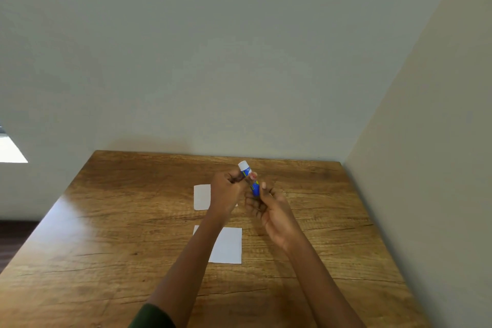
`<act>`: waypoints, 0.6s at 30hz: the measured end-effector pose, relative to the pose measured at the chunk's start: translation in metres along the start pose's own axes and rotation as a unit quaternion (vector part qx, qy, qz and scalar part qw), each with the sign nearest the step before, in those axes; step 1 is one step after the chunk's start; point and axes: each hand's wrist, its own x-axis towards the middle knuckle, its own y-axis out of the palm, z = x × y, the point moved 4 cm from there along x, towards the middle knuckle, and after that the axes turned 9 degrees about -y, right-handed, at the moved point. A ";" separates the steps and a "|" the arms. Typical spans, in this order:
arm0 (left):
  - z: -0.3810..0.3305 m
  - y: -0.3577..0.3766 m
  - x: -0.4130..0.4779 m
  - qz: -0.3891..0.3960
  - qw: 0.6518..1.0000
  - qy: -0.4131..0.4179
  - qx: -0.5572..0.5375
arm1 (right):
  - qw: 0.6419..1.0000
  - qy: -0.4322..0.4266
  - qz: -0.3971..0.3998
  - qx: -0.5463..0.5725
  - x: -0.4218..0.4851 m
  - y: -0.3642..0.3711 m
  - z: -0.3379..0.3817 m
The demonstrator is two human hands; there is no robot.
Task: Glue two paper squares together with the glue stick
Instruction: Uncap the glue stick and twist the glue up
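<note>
While both hands hover above the brown wooden table (106,247), the left hand (229,192) and right hand (269,210) grip the blue white-capped glue stick (250,181) over two white paper squares (228,245).

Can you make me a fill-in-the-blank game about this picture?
The left hand and right hand both hold the glue stick, whose body is mostly ____.
Its white cap is still ____.
The near paper square and far paper square lie on a table made of ____.
Missing words: blue; on; wood.
</note>
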 end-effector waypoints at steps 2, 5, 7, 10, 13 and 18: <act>0.001 -0.002 0.001 -0.006 1.000 -0.004 -0.011 | 0.999 -0.029 0.007 -0.011 0.000 0.000 0.004; 0.001 -0.001 0.003 -0.006 1.000 -0.005 0.000 | 0.998 -0.030 0.003 -0.047 0.002 0.001 0.005; 0.000 0.002 0.003 0.002 1.000 0.002 0.016 | 0.999 -0.001 -0.017 -0.050 0.003 0.000 0.002; 0.000 0.004 0.002 0.005 1.000 0.003 0.016 | 0.999 0.017 -0.022 -0.047 0.006 -0.003 0.002; 0.000 0.003 0.003 -0.001 1.000 0.000 0.016 | 0.999 -0.009 -0.002 -0.041 0.005 -0.002 0.004; -0.004 0.003 0.005 -0.010 1.000 -0.003 0.024 | 0.997 -0.056 0.022 -0.048 0.003 -0.001 0.004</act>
